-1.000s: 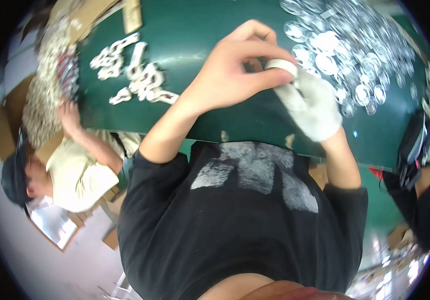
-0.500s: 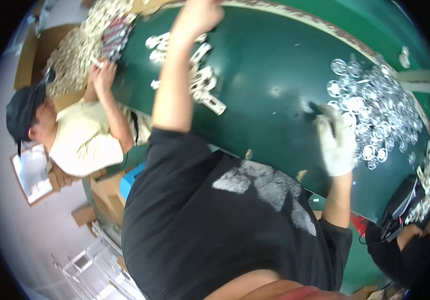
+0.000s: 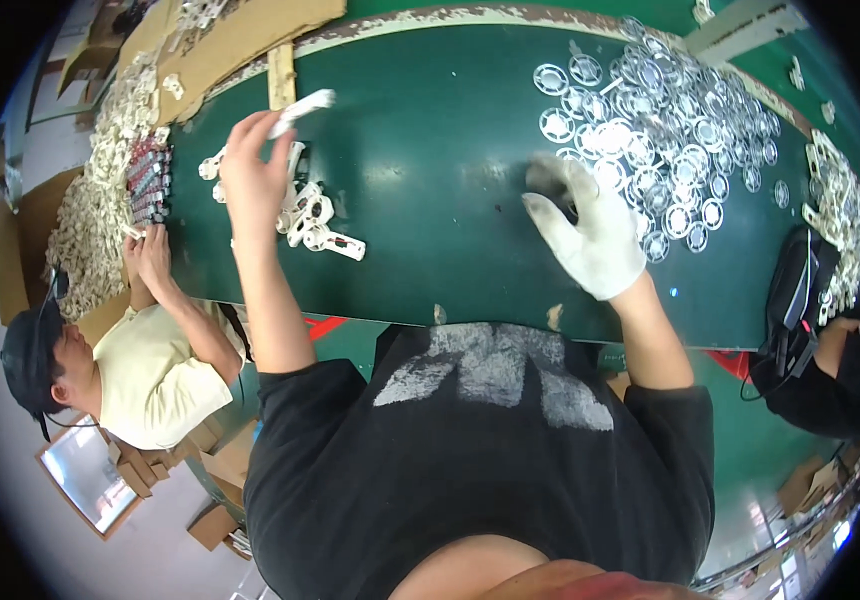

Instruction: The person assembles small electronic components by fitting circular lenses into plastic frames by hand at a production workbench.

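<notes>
Left hand (image 3: 253, 172) pinching white part (image 3: 302, 106), gloved right hand (image 3: 590, 235) — seemingly spread — by clear discs (image 3: 656, 130)

Left arm: bare from the short black sleeve down, extended well forward and upward, elbow nearly straight. Left hand (image 3: 253, 172) bare, raised, fingers curled closed with the fingertips pinched together at the top.

Right arm: bare forearm reaching forward at a shallower angle, elbow bent, wrist angled inward to the left. Right hand (image 3: 590, 235) covered by a soiled white glove, palm down, fingers spread and slightly curled, not closed on anything; fingertips blurred.

The two hands are well apart, the left farther forward than the right.
</notes>
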`<act>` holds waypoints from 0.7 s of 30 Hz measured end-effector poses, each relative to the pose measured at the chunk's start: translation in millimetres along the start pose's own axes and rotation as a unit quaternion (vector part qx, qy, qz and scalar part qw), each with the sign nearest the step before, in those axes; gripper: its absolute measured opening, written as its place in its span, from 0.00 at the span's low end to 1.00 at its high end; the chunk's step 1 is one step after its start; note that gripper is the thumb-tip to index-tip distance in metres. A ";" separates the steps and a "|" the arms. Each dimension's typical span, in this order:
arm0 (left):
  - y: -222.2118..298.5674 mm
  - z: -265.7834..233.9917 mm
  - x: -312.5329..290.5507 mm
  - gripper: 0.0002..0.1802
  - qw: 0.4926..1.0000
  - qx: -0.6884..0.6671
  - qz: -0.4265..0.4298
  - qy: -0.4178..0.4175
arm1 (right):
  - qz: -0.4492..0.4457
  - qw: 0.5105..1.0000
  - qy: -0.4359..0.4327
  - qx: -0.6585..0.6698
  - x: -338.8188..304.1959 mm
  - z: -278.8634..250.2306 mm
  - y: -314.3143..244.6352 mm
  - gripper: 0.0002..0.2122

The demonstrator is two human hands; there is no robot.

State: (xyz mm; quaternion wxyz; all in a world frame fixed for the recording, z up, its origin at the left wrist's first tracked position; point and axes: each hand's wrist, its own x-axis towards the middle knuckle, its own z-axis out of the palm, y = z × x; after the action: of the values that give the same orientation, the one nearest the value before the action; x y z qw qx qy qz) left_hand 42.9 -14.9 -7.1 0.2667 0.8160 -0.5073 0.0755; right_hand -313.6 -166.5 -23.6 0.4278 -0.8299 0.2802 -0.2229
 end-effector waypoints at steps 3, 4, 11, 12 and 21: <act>89.4 31.1 -17.6 0.18 0.982 -0.095 0.152 -0.059 | -0.121 0.988 0.073 -0.058 10.7 0.3 -1.1 0.27; 112.9 41.9 -27.3 0.19 0.968 -0.141 0.189 -0.084 | -0.128 0.984 0.060 -0.112 12.6 -2.2 -5.9 0.27; 197.4 98.9 -49.4 0.25 0.956 -0.257 0.100 -0.096 | 0.181 0.978 0.103 -0.012 15.6 -33.0 23.9 0.16; 198.6 103.4 -54.5 0.23 0.957 -0.230 0.126 -0.121 | 0.178 0.974 0.137 -0.003 22.3 -42.0 20.4 0.17; 212.5 125.2 -70.0 0.20 0.955 -0.153 0.193 -0.167 | 0.160 0.972 0.154 0.077 17.0 -41.6 29.1 0.19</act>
State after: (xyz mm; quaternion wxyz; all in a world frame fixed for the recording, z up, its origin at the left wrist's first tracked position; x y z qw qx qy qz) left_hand -193.2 -96.7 -64.4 0.2804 0.6525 -0.6982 -0.0903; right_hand -334.4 -215.9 -23.5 0.4727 -0.6946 0.4533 -0.2975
